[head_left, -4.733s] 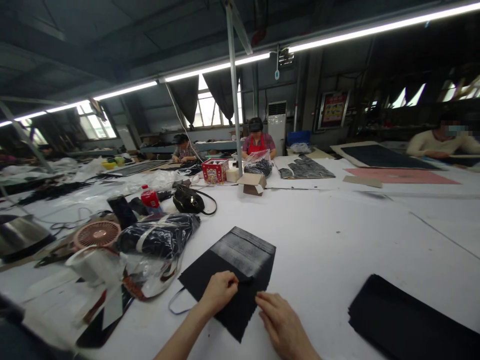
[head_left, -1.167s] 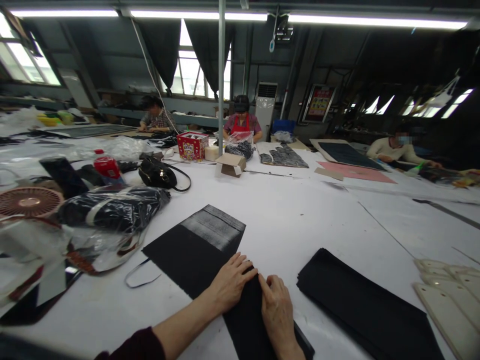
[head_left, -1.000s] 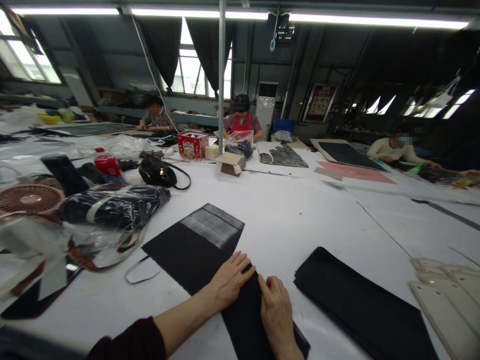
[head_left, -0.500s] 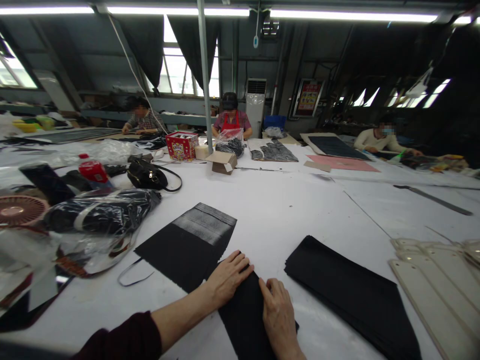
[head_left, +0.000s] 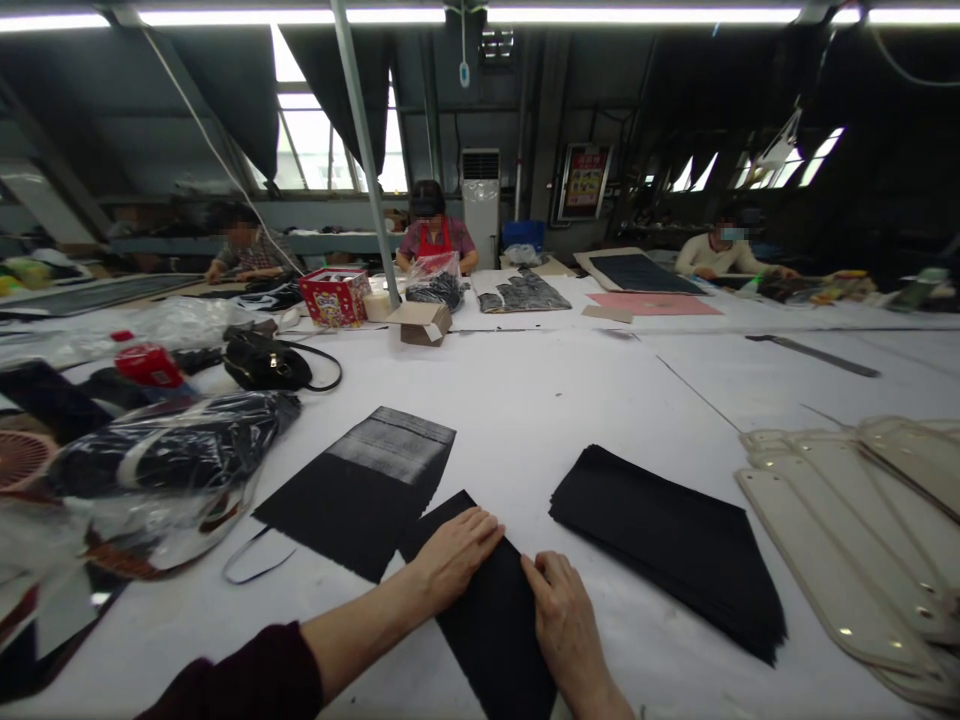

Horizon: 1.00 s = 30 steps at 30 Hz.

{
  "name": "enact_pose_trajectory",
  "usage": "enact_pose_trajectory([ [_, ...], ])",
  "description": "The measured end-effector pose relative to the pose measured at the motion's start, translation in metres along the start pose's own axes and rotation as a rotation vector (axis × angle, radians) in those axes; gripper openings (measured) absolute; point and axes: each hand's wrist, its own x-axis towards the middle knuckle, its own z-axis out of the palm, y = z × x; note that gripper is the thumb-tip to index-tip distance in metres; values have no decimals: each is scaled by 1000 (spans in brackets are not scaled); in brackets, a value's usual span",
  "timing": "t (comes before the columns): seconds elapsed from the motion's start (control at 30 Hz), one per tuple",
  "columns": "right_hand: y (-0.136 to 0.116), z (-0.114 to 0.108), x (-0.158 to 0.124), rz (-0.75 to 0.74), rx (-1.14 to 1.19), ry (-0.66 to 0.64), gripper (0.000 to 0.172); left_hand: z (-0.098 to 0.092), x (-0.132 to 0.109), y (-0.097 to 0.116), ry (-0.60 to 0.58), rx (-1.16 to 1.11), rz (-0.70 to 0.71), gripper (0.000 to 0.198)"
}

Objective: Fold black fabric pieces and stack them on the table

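My left hand [head_left: 459,552] lies flat, fingers stretched out together, on a long black fabric piece [head_left: 491,625]. The piece slants across the table toward me. At its right edge is my right hand [head_left: 566,615], with the thumb on the edge and the other fingers curled, closed on the fabric; the fingertips are partly hidden. Left of my hands lies another black fabric sheet [head_left: 337,510] with a greyish, streaked band [head_left: 394,445] at its far end. A stack of black fabric pieces [head_left: 667,540] lies to the right of my right hand, apart from it.
Pale panels with metal eyelets [head_left: 832,550] pile up at the far right. On the left are a plastic-wrapped black bundle [head_left: 180,440], a black handbag [head_left: 266,360] and a red-capped bottle [head_left: 146,365]. A long metal blade [head_left: 817,355] lies farther back. Several people sit across the table.
The view has swung right, so the scene sits farther left. The far corner of the fabric under my left hand now shows clearly. A dark corner right of my right hand no longer shows.
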Motion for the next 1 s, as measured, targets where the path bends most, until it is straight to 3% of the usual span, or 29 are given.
enact_pose_trajectory([
  [0.2,4,-11,-10,-1,44,16,31,1,-1,11,-38,-3,-33,64],
  [0.43,6,-27,-18,24,57,-13,31,-3,9,24,-66,-30,41,52],
  [0.67,10,-33,-31,38,51,-29,29,-1,8,38,-102,31,13,68],
  [0.9,7,-43,-38,56,2,-42,25,2,12,50,-91,46,67,57],
  [1.0,7,-48,-43,70,-23,-31,25,5,11,56,-120,60,50,62],
])
